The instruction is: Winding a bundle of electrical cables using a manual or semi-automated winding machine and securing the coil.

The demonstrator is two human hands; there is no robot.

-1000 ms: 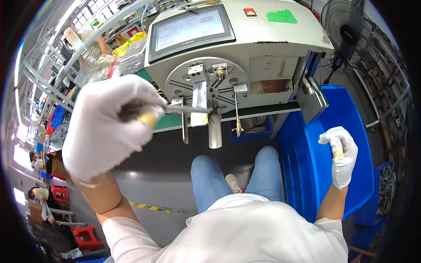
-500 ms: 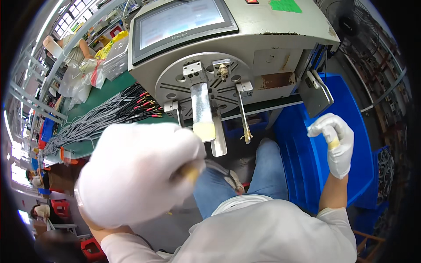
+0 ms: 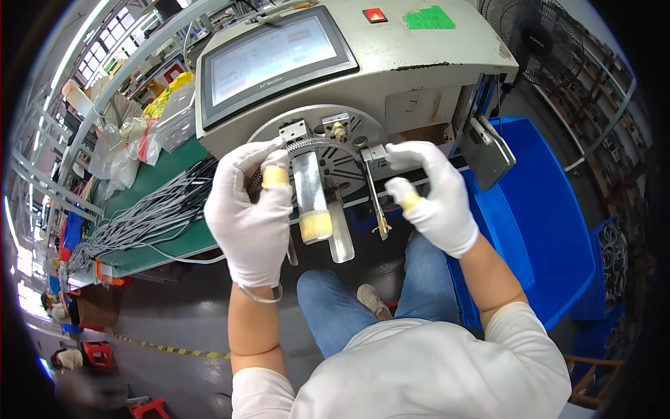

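My left hand (image 3: pixel 250 213), in a white glove with a yellow finger cot, grips a grey cable (image 3: pixel 314 144) at the left side of the machine's round winding disc (image 3: pixel 347 162). The cable arcs over the top of the disc, past the left metal post (image 3: pixel 309 188), toward the thin right pin (image 3: pixel 375 192). My right hand (image 3: pixel 431 197), also gloved, rests its fingertips at the top of that pin, thumb apart from the fingers. I see nothing held in it.
The grey winding machine has a touchscreen (image 3: pixel 276 52) on top. A green bench (image 3: pixel 157 209) to the left carries a pile of grey cables (image 3: pixel 143 213) and plastic bags. A blue bin (image 3: pixel 541 209) stands at the right, a fan (image 3: pixel 541 38) behind it.
My left hand came up from close under the camera to the disc's left side with the cable. My right hand rose from beside the blue bin to the right pin.
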